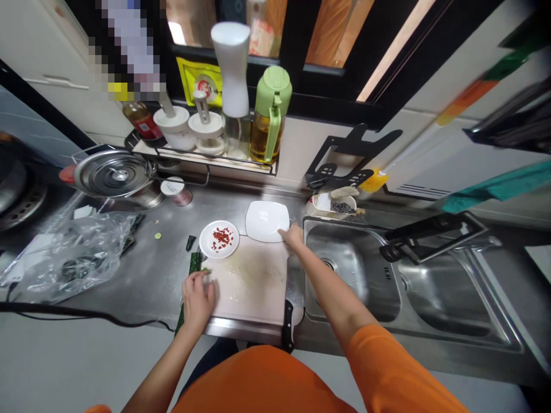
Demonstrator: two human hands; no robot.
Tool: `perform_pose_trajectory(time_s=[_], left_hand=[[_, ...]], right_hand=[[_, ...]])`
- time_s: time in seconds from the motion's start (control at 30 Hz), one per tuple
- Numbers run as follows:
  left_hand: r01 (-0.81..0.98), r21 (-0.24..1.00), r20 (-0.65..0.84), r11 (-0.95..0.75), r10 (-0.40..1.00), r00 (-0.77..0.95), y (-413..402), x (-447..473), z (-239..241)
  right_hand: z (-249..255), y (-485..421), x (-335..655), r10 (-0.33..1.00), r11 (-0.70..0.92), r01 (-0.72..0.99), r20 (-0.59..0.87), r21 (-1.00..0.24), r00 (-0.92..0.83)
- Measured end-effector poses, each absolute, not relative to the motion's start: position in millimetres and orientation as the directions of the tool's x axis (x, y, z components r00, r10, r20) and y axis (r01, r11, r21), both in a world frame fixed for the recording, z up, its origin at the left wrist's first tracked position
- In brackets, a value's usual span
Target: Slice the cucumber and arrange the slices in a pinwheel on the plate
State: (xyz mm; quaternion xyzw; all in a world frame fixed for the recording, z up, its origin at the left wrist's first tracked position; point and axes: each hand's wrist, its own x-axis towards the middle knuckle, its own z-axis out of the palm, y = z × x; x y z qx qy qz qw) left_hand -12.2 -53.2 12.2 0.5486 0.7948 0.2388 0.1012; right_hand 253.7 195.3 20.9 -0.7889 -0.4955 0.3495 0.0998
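Observation:
My right hand (pixel 293 236) has its fingers closed on the near right corner of a white square plate (pixel 264 218) at the back of the pale cutting board (pixel 253 292). My left hand (pixel 198 298) is over the board's left edge, fingers partly bent and thumb apart, with a small green bit at the fingertips. Next to it lies a dark green cucumber (pixel 195 262), partly hidden under the hand. A round white plate (pixel 206 248) holding chopped red chilli (pixel 222 237) stands at the board's back left. At the board's right lies a black-handled knife (pixel 288 324).
A double steel sink (pixel 357 275) is on the right, with a black-armed tap (pixel 430 232) over it. On the left are a crumpled plastic bag (pixel 90 252) and a lidded pot (pixel 116 175). A rack behind holds an oil bottle (pixel 267 123) and seasoning jars (pixel 206 132).

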Motion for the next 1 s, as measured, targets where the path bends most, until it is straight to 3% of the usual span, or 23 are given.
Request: perform_pose_trajectory(time_s=[0.1,0.2,0.3,0.4,0.53,0.63,0.73,0.83,1.0], left_hand=[[0.781,0.322,0.040,0.535,0.817,-0.576,-49.9,-23.2,9.2],[0.746,0.251,-0.037,0.617,0.776,-0.630,-50.1,-28.9,3.4],[0.732,0.283,-0.101,0.620,0.778,-0.620,-52.0,-34.1,-0.4],[0.722,0.348,-0.119,0.599,0.792,-0.599,-56.5,-40.2,-0.2],[0.728,0.421,-0.083,0.541,0.823,-0.563,-70.2,-43.5,4.9],[0.763,0.518,-0.087,0.387,0.911,-0.403,-78.7,-32.6,10.8],[0.751,0.643,-0.088,0.152,0.988,-0.124,-74.5,-7.2,17.9],[0.680,0.733,-0.121,-0.026,0.979,0.167,-58.2,20.9,24.8],[0.671,0.735,-0.181,-0.093,0.927,0.327,-32.2,35.6,25.5]], right_hand=[[40.4,177.0,253.8,0.881,-0.426,0.778,-0.410,-0.463,0.238],[52.9,127.7,256.0,0.904,-0.319,0.873,-0.394,-0.369,0.163],[53.1,56.1,259.3,0.872,-0.198,0.949,-0.486,-0.246,0.056],[46.6,-6.7,262.4,0.803,-0.184,0.974,-0.591,-0.132,0.072],[41.2,-43.2,263.1,0.805,-0.159,0.984,-0.587,-0.080,0.083],[42.2,-46.2,261.6,0.827,-0.160,0.983,-0.556,-0.091,0.083],[46.0,-47.2,263.3,0.850,-0.191,0.975,-0.515,-0.109,0.109],[51.5,-52.2,270.9,0.876,-0.245,0.959,-0.456,-0.144,0.156],[59.6,-61.9,280.3,0.949,-0.186,0.909,-0.308,-0.374,0.067]])
